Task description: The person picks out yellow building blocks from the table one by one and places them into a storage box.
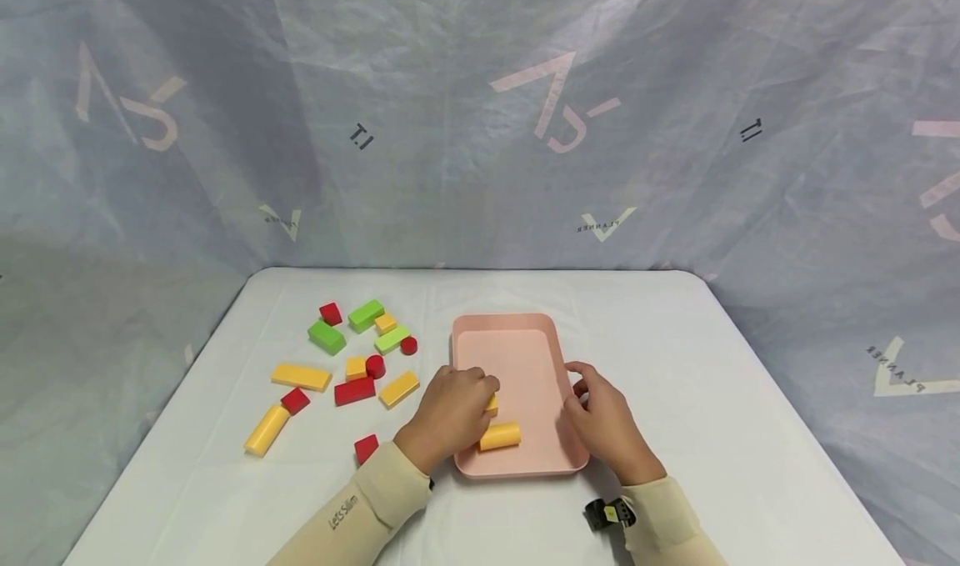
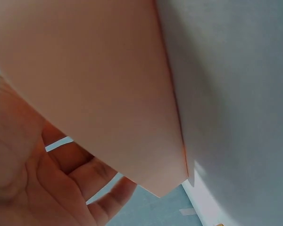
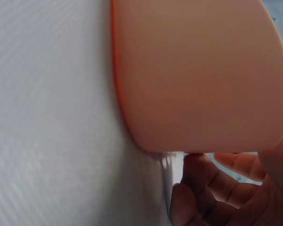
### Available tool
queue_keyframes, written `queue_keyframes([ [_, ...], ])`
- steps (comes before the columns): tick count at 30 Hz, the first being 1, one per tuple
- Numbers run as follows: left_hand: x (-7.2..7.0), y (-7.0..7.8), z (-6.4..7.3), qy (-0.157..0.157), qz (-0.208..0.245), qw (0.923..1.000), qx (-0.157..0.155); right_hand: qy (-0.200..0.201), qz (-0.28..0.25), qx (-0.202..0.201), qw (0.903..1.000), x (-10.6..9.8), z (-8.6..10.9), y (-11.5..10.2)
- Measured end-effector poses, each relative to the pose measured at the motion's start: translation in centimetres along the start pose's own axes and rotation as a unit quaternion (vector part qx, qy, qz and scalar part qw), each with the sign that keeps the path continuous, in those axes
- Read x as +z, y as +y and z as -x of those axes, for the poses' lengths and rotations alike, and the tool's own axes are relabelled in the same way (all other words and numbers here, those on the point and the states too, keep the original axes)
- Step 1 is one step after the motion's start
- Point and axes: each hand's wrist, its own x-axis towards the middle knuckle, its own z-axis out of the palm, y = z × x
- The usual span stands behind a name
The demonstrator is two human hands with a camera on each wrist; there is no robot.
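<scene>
A shallow pink tray (image 1: 520, 358) lies on the table in front of me. My left hand (image 1: 455, 408) reaches over its left rim with curled fingers, gripping a yellow block (image 1: 492, 405) that shows partly past them. Just below that block, a yellow half-round block (image 1: 499, 436) lies on the tray floor. At the right rim is my right hand (image 1: 602, 416), holding the tray's edge with the thumb over it and bent fingers outside. The right wrist view shows those fingers (image 3: 231, 193) beside the outer wall. From the left wrist, the tray wall (image 2: 99, 84) hides the fingertips.
Several loose blocks lie left of the tray: green ones (image 1: 327, 337), a red bar (image 1: 355, 391), a yellow bar (image 1: 302, 377) and a yellow cylinder (image 1: 267, 430). A red block (image 1: 366, 448) sits close to the left forearm. Grey printed cloth (image 1: 465, 174) hangs behind the table.
</scene>
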Motion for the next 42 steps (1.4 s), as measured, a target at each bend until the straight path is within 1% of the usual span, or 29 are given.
queue_keyframes([
  [4,-0.1,-0.1,0.0,0.003,0.004,1.0,0.001,-0.002,0.001,0.0,1.0,0.0,0.0,0.0],
  [9,-1.1,-0.2,0.2,0.007,0.032,0.9995,-0.005,0.001,0.005,-0.003,1.0,0.0,-0.1,0.1],
  [13,-2.0,-0.5,0.3,0.014,0.054,0.9982,-0.02,0.004,0.006,-0.005,1.0,0.0,-0.1,0.1],
  [22,-3.1,-1.8,0.5,0.031,0.081,0.9945,-0.058,0.002,0.008,-0.005,1.0,0.1,-0.1,0.2],
  [28,-3.6,-2.5,0.5,0.048,0.077,0.9934,-0.07,0.002,0.011,-0.007,0.9999,0.1,-0.1,0.2],
  [32,-3.8,-2.8,0.5,0.04,0.072,0.9928,-0.087,0.003,0.01,-0.009,0.9999,0.1,0.0,0.3],
  [35,-4.1,-3.1,0.5,0.024,0.074,0.991,-0.109,0.002,0.011,-0.012,0.9999,0.1,-0.1,0.3],
  [39,-4.5,-3.9,0.6,0.007,0.067,0.989,-0.132,0.003,0.015,-0.014,0.9998,0.1,-0.1,0.3],
  [42,-4.7,-4.4,0.7,0.002,0.06,0.9877,-0.144,0.004,0.014,-0.014,0.9998,0.1,-0.1,0.3],
])
